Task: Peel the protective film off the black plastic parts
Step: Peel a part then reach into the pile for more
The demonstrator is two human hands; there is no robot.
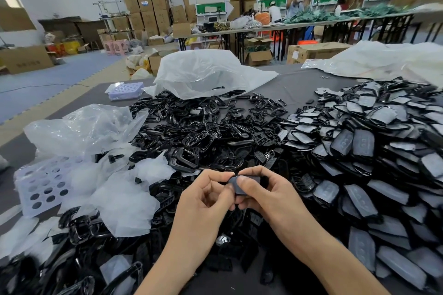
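Near the front of the grey table (299, 88), a small black plastic part (239, 185) sits between both hands, its long axis running roughly left to right and its grey-filmed face up. The right hand (268, 194) grips it and the left hand (206, 199) pinches its left end. The film seems still on. A heap of filmed parts (364, 151) waits on the right, with bare glossy parts (203, 132) farther off.
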